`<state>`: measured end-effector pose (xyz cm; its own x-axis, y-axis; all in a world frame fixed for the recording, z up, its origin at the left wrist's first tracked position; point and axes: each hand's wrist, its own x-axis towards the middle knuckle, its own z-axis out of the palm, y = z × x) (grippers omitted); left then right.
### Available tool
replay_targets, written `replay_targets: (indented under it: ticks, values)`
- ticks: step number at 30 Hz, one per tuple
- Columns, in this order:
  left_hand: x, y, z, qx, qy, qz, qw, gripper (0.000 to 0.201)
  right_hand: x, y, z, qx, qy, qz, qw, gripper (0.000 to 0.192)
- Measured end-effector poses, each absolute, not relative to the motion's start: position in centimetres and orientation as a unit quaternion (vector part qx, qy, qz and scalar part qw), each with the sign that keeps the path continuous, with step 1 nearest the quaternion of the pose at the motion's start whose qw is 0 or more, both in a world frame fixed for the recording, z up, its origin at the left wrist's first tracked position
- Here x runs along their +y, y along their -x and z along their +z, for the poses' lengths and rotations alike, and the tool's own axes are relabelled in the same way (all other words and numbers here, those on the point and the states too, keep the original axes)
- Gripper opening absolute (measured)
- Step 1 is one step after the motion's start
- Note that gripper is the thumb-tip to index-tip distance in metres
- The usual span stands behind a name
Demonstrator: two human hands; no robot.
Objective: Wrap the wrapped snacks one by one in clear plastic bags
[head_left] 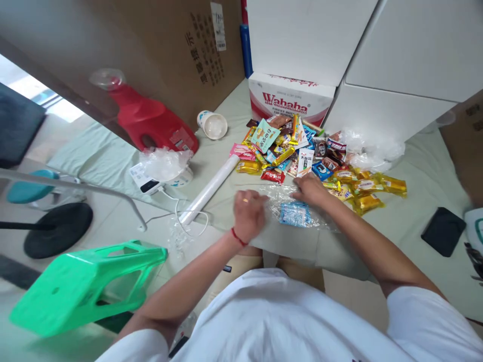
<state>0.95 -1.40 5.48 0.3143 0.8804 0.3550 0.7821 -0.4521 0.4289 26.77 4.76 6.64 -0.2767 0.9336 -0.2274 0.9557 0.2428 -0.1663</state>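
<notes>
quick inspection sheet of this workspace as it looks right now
surface: pale green sheet spread over the work area
job's things: clear plastic bag holding a blue packet
clutter: snack packet pile, film roll, paper cup, crumpled plastic, black phone
hands: left hand over the bag's left edge; right hand on its top edge
cables: white cable from a white device
surroundings: Wahaha box, red jug, green stool
</notes>
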Motion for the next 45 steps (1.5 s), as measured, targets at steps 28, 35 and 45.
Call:
replay_targets:
  ticks: [28, 35, 45]
  values:
    - [-1.8, -4.8, 4.0, 0.588, -0.687, 0.183, 0.386, 0.023, -7.7, -25.8, 3.4, 0.870, -0.484, -0.090, -0.007, 0.041]
    - [-2.9, -9.8, 2.7, 0.563, -0.683, 0.174, 0.432, 0.027, -8.3, -28.4, 2.7, 0.843, -0.439, -0.243, -0.192, 0.032]
    - [-4.3, -9.5, 2.3, 0.656, -0.730, 0.145, 0.129, 0.064, -9.1, -29.2, 2.4, 0.670, -0.726, -0.056, -0.145, 0.021]
